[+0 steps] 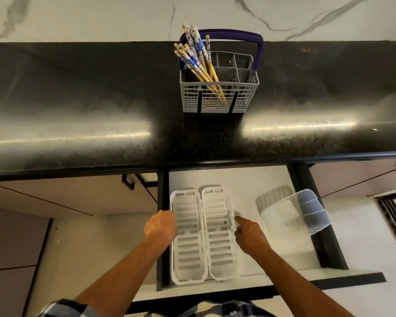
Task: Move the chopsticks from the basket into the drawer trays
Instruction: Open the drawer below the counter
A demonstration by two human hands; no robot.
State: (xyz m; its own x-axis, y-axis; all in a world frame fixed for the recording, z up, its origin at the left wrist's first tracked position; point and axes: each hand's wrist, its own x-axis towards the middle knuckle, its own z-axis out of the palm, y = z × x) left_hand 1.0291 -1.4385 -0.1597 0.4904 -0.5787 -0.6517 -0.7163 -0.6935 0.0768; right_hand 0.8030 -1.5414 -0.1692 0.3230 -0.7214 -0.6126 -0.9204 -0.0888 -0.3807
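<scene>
Several chopsticks [197, 58] with blue-and-white patterned tops stand leaning left in a grey cutlery basket [217, 100] with a purple handle, on the black counter. Below, an open drawer [256, 181] holds two white slotted trays side by side, the left tray [188, 239] and the right tray [220, 232], both with nothing in them. My left hand [161, 225] grips the left tray's outer rim, fingers curled over it. My right hand [249, 234] touches the right tray's outer rim with an extended finger.
A clear plastic divided container [302, 213] lies tilted at the drawer's right side, over a greyish ribbed item [270, 196]. The black counter [101, 110] spans the view, with a marble wall behind. Closed cabinet fronts flank the drawer.
</scene>
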